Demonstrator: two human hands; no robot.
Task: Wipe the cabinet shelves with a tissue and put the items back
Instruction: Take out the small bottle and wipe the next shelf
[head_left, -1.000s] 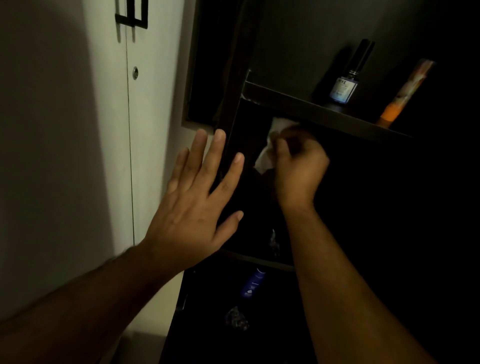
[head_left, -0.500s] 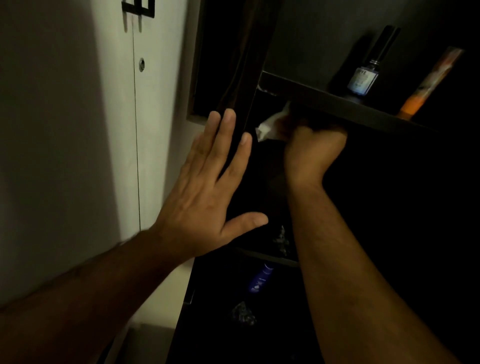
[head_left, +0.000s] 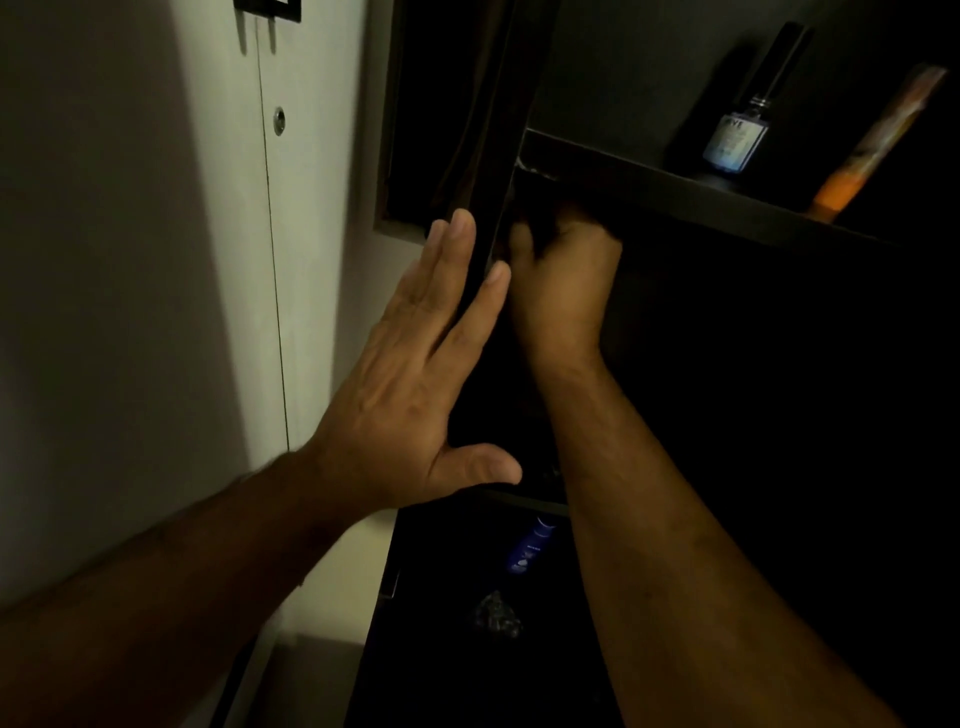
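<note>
The dark cabinet has an upper shelf (head_left: 649, 182) whose front edge runs diagonally. My right hand (head_left: 563, 286) is curled into a fist in the left corner, just beneath that shelf. The tissue it was holding is hidden behind the fingers. My left hand (head_left: 415, 374) lies flat with straight fingers against the cabinet's left side panel (head_left: 483, 249), thumb spread toward the lower shelf edge (head_left: 519, 501). A small dark-capped bottle with a blue label (head_left: 737, 135) and an orange tube (head_left: 878, 140) stand on the upper shelf.
A blue bottle (head_left: 530, 545) and a crumpled shiny object (head_left: 496, 616) sit in the dark lower compartment. A white wardrobe door (head_left: 156, 260) with a round keyhole (head_left: 279, 120) fills the left side. The cabinet interior is very dim.
My right hand rose with the tissue to the underside of the upper shelf and slid into the left corner, where the tissue went out of sight. My left hand settled onto the side panel.
</note>
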